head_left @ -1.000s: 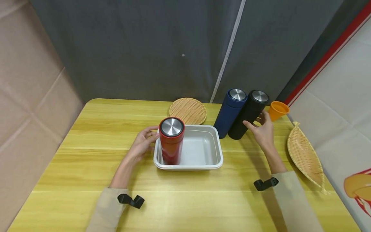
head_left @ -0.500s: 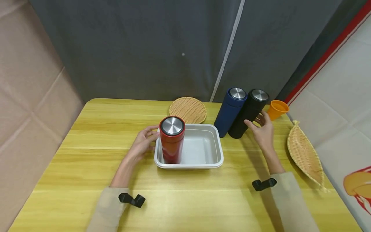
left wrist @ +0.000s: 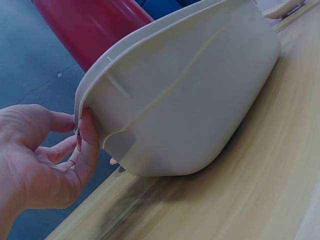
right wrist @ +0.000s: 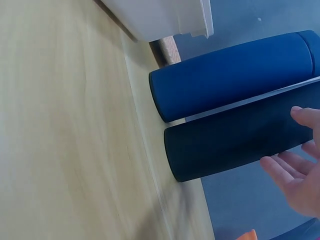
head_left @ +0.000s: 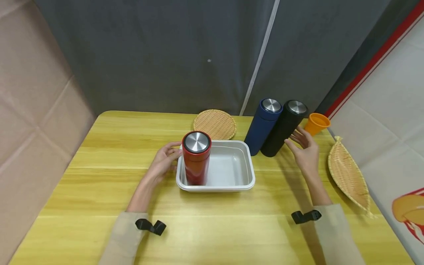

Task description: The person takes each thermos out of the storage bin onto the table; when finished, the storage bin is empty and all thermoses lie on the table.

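My left hand point(head_left: 163, 160) pinches the left rim of a white plastic basin point(left wrist: 190, 100), thumb on one side of the lip and a finger beneath. A red thermos point(head_left: 196, 165) with a steel-topped lid stands upright in the basin's left half. To the right, a blue thermos point(right wrist: 225, 75) and a black thermos point(right wrist: 235, 135) stand side by side on the table. My right hand point(head_left: 305, 152) is at the black thermos's right side with fingers spread. Its thumb is apart from the black surface in the head view, and its fingertips lie right at the bottle's edge.
Behind the basin lies a round woven mat point(head_left: 215, 124). An orange cup point(head_left: 317, 124) stands right of the black thermos. A leaf-shaped wicker basket point(head_left: 349, 176) lies by the right edge of the wooden table point(head_left: 225, 224). A grey curtain point(head_left: 165, 59) hangs behind.
My right hand has drawn slightly right, its thumb coming away from the black thermos, which stays upright beside the blue one. The left hand keeps its grip on the basin.
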A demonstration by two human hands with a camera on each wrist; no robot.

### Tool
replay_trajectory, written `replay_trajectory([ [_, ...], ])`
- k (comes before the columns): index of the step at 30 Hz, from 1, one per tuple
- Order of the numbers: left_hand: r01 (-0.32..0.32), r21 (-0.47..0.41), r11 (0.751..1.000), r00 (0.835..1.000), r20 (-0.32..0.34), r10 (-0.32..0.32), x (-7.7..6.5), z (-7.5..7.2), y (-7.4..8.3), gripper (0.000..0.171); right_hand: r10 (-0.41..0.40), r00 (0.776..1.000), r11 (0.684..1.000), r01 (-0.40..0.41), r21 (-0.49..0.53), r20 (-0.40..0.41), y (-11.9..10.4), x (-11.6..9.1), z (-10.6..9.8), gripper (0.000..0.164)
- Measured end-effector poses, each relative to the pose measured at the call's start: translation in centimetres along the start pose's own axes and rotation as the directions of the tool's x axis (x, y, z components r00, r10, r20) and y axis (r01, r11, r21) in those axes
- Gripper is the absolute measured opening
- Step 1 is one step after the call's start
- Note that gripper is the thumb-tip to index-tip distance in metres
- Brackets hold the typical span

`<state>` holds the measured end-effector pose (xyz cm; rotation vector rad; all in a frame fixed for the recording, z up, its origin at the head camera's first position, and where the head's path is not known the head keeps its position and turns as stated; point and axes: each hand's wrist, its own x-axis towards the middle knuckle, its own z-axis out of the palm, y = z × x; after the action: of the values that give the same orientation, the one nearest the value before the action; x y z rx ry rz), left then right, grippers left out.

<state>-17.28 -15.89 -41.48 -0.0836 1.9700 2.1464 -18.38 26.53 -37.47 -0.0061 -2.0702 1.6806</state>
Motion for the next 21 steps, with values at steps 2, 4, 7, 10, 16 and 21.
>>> replay_trajectory([
  [2, -0.002, -0.002, 1.0, 1.0, 0.001, 0.002, -0.1, 0.0, 0.1, 0.043, 0.008, 1.0, 1.0, -0.008, 0.025, -0.003, 0.5, -0.1, -0.2, 0.053],
  [4, -0.002, -0.004, 1.0, 1.0, 0.003, 0.002, -0.1, -0.1, 0.2, 0.043, 0.011, 1.0, 0.999, -0.011, 0.048, -0.003, 0.6, -0.3, -0.3, 0.052],
  [7, 0.002, -0.002, 1.0, 1.0, 0.004, -0.002, -0.2, -0.2, 0.2, 0.044, -0.007, 1.0, 0.999, 0.006, 0.036, 0.01, 0.4, -1.2, -0.3, 0.052],
  [10, 0.004, 0.0, 1.0, 1.0, 0.001, -0.004, -0.2, -0.3, 0.3, 0.045, -0.029, 0.999, 0.999, 0.028, 0.021, 0.026, -0.3, -2.2, -0.1, 0.051],
  [16, 0.006, 0.006, 1.0, 1.0, 0.004, -0.006, -0.2, -0.2, 0.3, 0.044, -0.113, 0.987, 0.994, 0.113, 0.004, 0.11, -1.5, -4.4, 0.9, 0.052],
  [21, 0.002, 0.013, 1.0, 1.0, 0.009, -0.002, -0.1, -0.1, 0.3, 0.044, -0.162, 0.961, 0.987, 0.16, 0.023, 0.224, -2.3, -5.9, 2.4, 0.054],
])
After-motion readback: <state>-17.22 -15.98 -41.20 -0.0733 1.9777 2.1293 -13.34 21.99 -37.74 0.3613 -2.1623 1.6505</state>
